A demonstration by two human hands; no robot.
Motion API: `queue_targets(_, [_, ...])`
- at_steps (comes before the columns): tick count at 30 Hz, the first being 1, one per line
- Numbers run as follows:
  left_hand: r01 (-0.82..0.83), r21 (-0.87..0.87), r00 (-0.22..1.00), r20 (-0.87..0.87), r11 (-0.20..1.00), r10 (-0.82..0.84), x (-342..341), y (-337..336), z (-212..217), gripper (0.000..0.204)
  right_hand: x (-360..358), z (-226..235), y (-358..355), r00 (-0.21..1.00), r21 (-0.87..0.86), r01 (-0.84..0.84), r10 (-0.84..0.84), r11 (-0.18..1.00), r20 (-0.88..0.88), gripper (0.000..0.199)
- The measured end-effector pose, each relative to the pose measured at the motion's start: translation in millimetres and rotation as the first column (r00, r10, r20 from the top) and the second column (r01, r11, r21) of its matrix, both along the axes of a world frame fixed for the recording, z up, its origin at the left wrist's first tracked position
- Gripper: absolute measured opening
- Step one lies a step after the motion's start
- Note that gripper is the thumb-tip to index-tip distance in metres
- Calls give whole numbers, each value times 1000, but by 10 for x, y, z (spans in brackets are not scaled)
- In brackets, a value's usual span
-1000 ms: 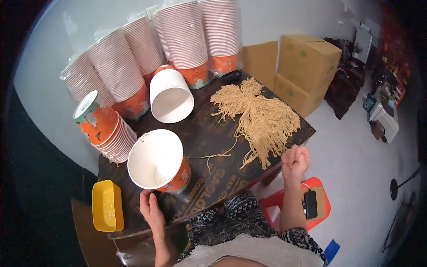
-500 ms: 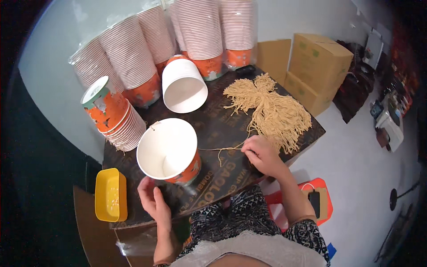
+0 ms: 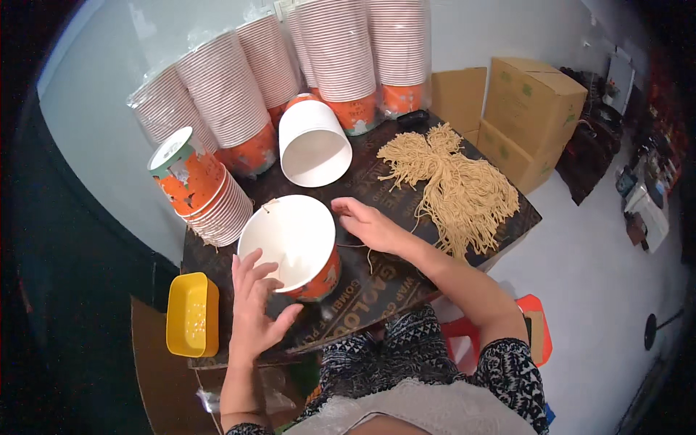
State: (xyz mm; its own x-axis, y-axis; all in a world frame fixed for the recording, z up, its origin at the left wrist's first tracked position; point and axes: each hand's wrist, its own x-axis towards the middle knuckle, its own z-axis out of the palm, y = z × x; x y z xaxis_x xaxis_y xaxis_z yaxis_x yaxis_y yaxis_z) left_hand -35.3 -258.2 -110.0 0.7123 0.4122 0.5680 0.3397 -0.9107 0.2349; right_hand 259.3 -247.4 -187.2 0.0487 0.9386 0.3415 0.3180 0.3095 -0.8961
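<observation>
A white-lined paper bucket with an orange printed outside stands on the dark table, its mouth tilted toward me. A short piece of cord shows at its far left rim. My left hand is open with fingers spread at the bucket's near left rim; whether it touches is hard to tell. Beside the right rim my right hand is open, fingers stretched toward the bucket. A loose tan cord runs from the bucket's right side under my right hand. Right of it lies a bundle of tan cords.
Another white bucket lies on its side behind. Left of it leans a nested bucket stack. Tall bagged bucket stacks line the wall. A yellow bin sits at the table's left edge. Cardboard boxes stand beyond the table.
My right hand has let go of the cord and moved left to the bucket's right side. My left hand has risen to the near rim, its fingers spreading. The view has shifted slightly.
</observation>
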Motion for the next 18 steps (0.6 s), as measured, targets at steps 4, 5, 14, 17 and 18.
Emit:
queue_targets(4, [85, -97, 990, 120, 992, -73, -105, 22, -19, 30, -142, 50, 186, 959, -72, -108, 85, 991, -269, 50])
queue_targets(5, [94, -99, 988, 135, 991, -80, -96, -1, -3, 28, -153, -59, 245, 960, -76, -106, 82, 992, -268, 50])
queue_targets(14, [186, -111, 980, 85, 976, -177, -232, 49, -1, 35, -35, 131, 109, 899, -301, -400, 306, 866, -312, 67])
queue_targets(17, [187, -115, 981, 66, 976, -180, -251, 45, 23, 36, 67, 190, 54, 889, -302, -403, 291, 864, -354, 55])
queue_targets(18, [188, -115, 981, 66, 975, -181, -251, 39, 30, 36, 86, 227, 33, 889, -301, -402, 291, 864, -354, 55])
